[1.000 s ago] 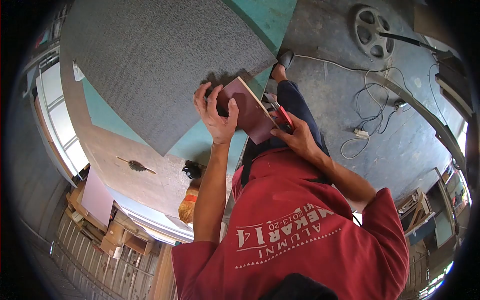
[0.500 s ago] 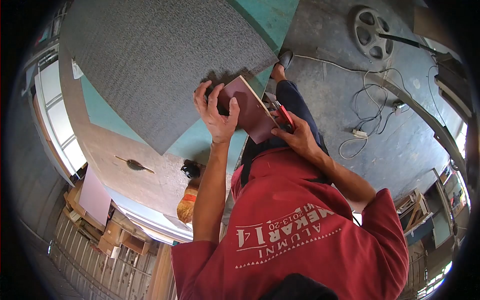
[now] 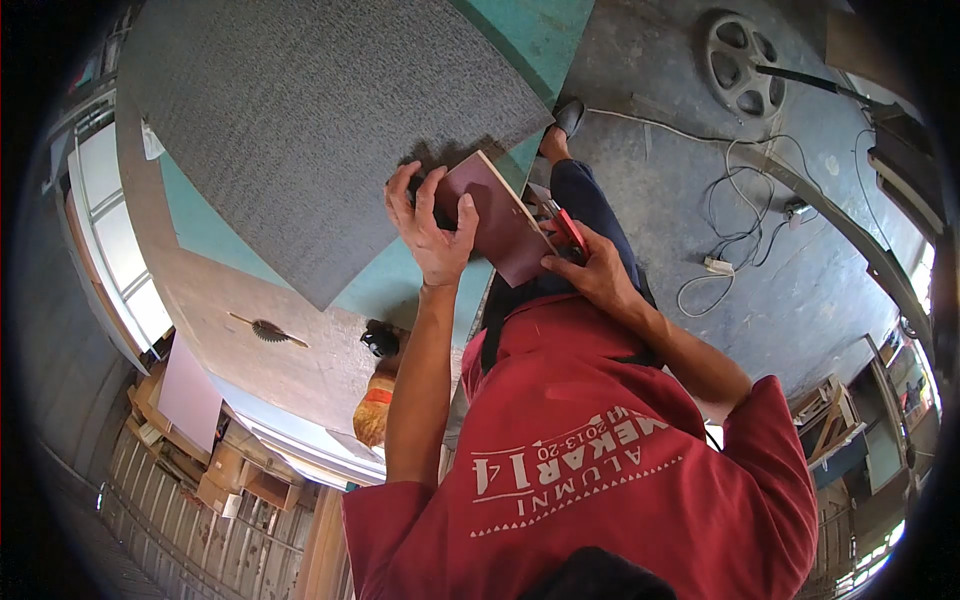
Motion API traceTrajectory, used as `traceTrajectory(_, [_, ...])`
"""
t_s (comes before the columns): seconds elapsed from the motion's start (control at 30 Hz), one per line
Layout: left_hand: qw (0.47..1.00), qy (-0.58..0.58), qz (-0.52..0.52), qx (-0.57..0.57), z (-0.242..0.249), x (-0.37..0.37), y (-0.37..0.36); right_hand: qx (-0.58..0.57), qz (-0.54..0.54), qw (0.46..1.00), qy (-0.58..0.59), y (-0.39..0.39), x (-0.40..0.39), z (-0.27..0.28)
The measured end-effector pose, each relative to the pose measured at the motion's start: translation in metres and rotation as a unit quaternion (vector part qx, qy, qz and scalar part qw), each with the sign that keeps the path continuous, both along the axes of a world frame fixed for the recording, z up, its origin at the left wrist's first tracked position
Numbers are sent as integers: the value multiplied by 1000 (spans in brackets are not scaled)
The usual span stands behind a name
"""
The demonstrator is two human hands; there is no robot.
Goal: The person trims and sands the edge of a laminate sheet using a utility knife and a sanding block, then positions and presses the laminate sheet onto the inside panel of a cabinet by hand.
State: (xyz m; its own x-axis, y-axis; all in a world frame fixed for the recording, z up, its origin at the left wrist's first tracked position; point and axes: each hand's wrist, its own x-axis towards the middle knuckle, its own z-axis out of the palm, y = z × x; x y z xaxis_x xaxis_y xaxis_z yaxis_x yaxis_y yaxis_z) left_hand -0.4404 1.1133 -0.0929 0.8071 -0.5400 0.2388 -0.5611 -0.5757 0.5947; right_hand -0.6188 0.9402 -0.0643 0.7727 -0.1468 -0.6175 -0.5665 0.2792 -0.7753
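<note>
A small maroon board with a pale cut edge is held tilted in front of my waist. My left hand grips its left side, thumb on the maroon face and the other fingers curved at the far edge. In my right hand is a red utility knife, its metal tip beside the board's pale edge. My right thumb rests at the board's near right corner. Beyond both hands lies a large dark grey textured sheet on a green surface.
A brush, a black object and a yellow-red package lie left of my left forearm. Cables and a power strip are on the floor at right, near a grey spoked wheel.
</note>
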Motion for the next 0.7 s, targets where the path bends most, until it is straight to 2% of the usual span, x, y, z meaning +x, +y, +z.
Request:
traceTrajectory(0.23, [1000, 16, 5, 0, 4, -2, -2, -6, -1, 1000, -22, 0, -1, -4])
traceTrajectory(0.4, [994, -5, -47, 98, 2, -9, -1, -24, 4, 999, -22, 2, -4, -11])
traceTrajectory(0.7, [996, 1, -26, 87, -5, -13, -2, -40, 21, 999, -8, -1, 0, -3])
